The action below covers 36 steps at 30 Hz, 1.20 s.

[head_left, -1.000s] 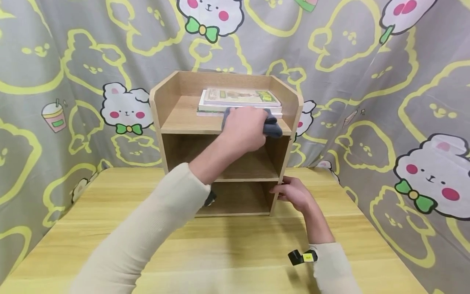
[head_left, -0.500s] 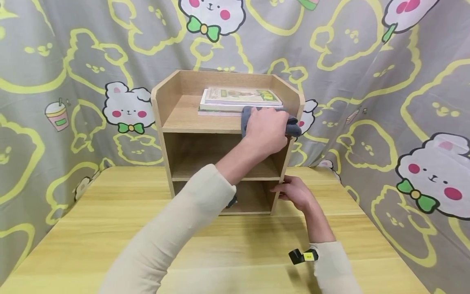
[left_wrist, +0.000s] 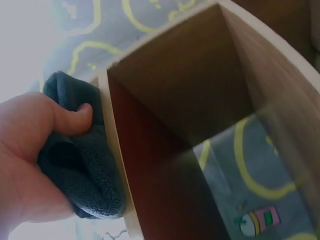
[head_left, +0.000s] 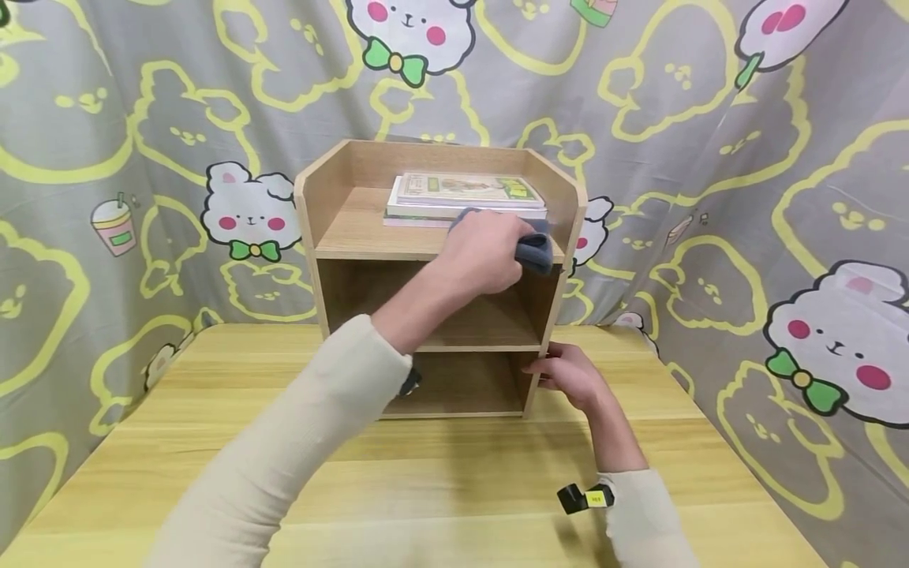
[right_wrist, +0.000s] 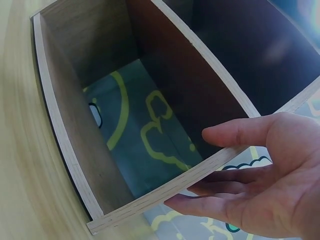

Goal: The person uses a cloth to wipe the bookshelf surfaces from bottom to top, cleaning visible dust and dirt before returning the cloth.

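Observation:
My left hand [head_left: 484, 251] grips a folded dark blue-grey cloth [head_left: 534, 251] at the front edge of the top board of a small wooden shelf [head_left: 341, 237]. In the left wrist view the thumb lies over the plush cloth [left_wrist: 102, 175], which sits against the board's edge. Low on the shelf's right side, my right hand [head_left: 570, 375] holds the side panel. The right wrist view shows the thumb inside the panel edge [right_wrist: 165, 189] and the fingers outside it. Just behind the cloth lies a stack of books [head_left: 461, 197] on the top board.
The shelf stands on a yellow wood-grain table [head_left: 454, 489], with two open compartments under its top board. Raised panels border the top at the sides and back. A patterned grey curtain [head_left: 639, 158] hangs behind and on both sides.
My left hand slid right along the top board's front edge with the cloth, then came back left. The right hand stays on the side panel, and the books have not moved.

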Tool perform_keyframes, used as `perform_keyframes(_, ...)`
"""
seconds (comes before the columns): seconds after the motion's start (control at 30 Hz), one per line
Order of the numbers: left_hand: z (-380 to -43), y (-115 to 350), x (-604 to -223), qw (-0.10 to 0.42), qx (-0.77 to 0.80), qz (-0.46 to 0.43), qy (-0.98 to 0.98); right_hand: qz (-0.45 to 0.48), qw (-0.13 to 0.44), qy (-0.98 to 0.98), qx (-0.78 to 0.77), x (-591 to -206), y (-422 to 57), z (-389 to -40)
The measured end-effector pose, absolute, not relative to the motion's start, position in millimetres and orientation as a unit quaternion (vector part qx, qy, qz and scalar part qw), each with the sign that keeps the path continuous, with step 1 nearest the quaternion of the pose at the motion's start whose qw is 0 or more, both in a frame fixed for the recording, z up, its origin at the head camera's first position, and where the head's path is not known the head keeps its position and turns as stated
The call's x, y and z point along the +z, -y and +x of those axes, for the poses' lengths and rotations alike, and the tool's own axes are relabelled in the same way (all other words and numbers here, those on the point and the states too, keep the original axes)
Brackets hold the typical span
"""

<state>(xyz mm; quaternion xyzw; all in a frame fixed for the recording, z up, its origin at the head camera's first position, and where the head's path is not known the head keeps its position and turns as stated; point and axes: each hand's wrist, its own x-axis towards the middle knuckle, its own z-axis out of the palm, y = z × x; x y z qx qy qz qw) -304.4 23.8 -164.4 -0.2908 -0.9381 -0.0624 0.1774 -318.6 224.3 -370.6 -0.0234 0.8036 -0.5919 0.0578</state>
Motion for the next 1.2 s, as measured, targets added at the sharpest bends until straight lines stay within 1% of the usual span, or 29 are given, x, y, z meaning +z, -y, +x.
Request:
perform_keyframes(0.2,-305,9,-162,0.17,-0.062,-0.252,0.951,-0.027,0.05,-0.807,-0.587,-371,-224,-318)
perform_keyframes(0.43,-303,65,-156,0.152,-0.091,-0.244,0.953,-0.031,0.059,-0.807,-0.586,-373,-226,-317)
perform_keyframes(0.67,-298,104,-149,0.13,-0.103,-0.187,0.968,-0.03,0.055,-0.812,-0.58,-373,-227,-319)
perform_keyframes(0.9,-294,107,-150,0.135,-0.109,-0.164,0.971,-0.029,0.058,-0.81,-0.583,-375,-227,-318)
perform_keyframes(1.07,-291,91,-150,0.154,-0.086,-0.124,0.977,-0.031,0.055,-0.809,-0.585,-374,-227,-317)
perform_keyframes(1.2,-287,69,-150,0.139,-0.065,-0.071,0.986,-0.031,0.055,-0.808,-0.585,-373,-226,-317)
